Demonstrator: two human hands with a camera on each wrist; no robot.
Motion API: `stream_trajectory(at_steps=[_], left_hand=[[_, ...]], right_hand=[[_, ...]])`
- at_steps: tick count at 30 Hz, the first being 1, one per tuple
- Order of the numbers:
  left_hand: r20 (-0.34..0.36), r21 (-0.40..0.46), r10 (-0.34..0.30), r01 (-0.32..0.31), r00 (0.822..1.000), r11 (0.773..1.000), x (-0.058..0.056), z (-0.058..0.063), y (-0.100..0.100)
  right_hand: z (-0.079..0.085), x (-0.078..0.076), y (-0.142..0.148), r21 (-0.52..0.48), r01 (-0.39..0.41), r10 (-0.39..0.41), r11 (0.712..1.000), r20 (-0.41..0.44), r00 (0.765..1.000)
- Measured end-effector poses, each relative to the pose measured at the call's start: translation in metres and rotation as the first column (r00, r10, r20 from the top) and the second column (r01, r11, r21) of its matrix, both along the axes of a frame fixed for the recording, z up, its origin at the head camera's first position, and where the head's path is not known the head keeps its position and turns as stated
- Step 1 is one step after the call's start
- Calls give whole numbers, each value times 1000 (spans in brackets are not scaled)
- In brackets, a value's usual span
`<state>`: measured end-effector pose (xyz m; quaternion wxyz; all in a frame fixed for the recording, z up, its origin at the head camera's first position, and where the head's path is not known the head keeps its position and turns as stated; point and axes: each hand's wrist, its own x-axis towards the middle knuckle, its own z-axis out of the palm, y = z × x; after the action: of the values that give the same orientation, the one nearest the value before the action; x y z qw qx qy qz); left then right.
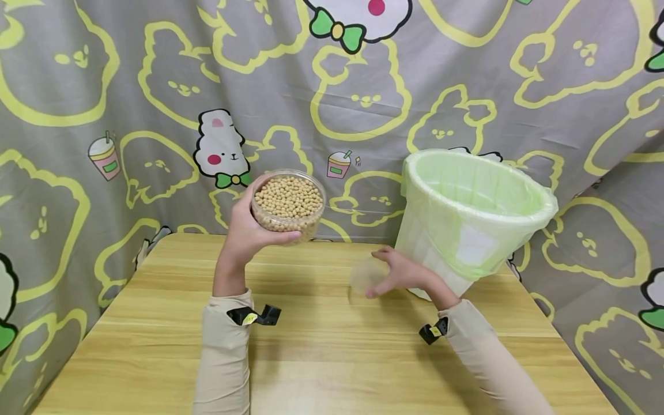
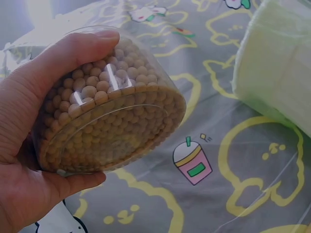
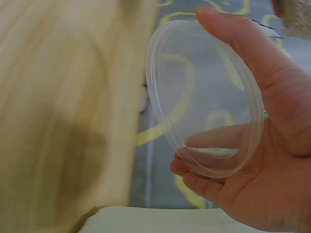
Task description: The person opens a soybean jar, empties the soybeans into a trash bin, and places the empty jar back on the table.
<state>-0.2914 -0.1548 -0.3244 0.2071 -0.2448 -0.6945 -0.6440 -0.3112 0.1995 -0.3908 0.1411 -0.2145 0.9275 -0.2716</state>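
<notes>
My left hand point(image 1: 248, 226) grips a clear round plastic jar point(image 1: 306, 230) full of round tan beans point(image 1: 289, 197), held up above the far side of the table. The jar's top is uncovered in the head view. From the left wrist view, thumb and fingers wrap its side, and beans show through the clear base point(image 2: 116, 131). To the right, my right hand point(image 1: 404, 272) holds a translucent round lid point(image 3: 204, 97) by its rim, low over the table. Thumb and fingers sit at opposite edges of the lid in the right wrist view.
A white bin point(image 1: 472, 230) lined with a pale green bag stands at the table's back right, close beside my right hand. Behind the wooden table point(image 1: 311, 346) hangs a grey patterned curtain point(image 1: 280, 86). Both forearms carry small black wrist cameras point(image 1: 254, 316).
</notes>
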Motion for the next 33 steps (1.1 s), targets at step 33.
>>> stream_trajectory(at_steps=[33], left_hand=[[16,-61,17,-16,1000,998,-4,-3,3]], right_hand=[[-47,-6,-8,241,-92,107,966,-49,993]])
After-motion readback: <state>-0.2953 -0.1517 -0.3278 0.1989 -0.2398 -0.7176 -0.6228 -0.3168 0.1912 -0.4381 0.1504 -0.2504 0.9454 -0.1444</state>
